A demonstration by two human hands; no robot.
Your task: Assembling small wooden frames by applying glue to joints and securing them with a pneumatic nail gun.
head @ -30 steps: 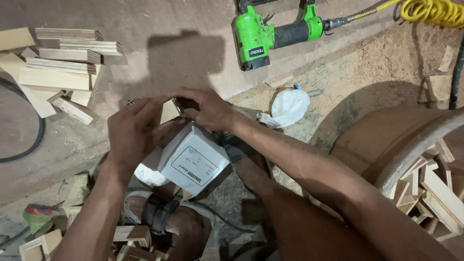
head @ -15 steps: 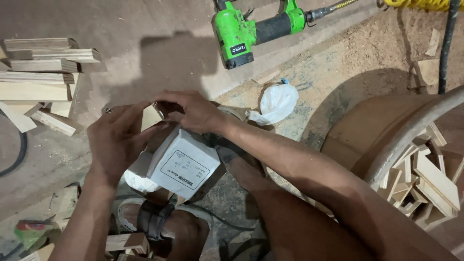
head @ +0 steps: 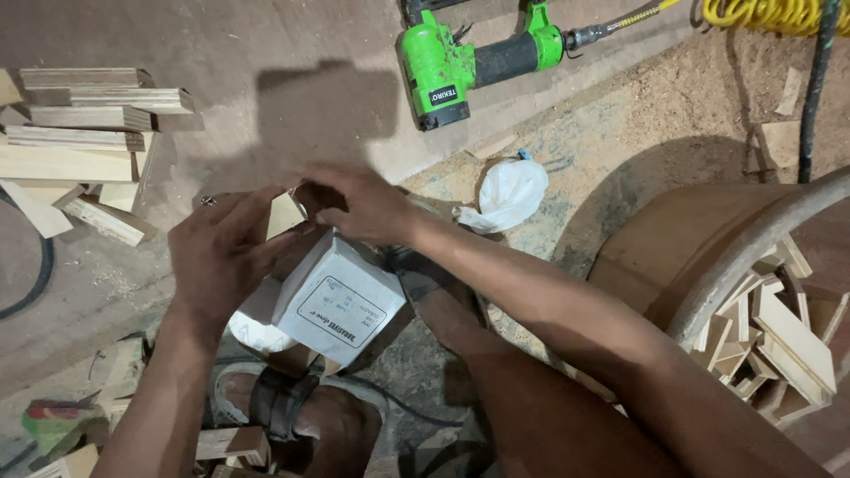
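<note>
Just one cam here, strapped to the person's head, pointing steeply down and slightly forward at close range over a dusty concrete floor (head: pixel 266 53), forearms entering from the bottom edge.

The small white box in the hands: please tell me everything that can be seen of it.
The white box looks like thin cardboard, roughly cube-shaped, with a printed oval label on the side facing the camera. It is tilted, one corner pointing down toward the sandalled foot. Its top flap appears lifted open. The left hand grips its left side and the right hand touches the top edge. What is inside is hidden.
</note>
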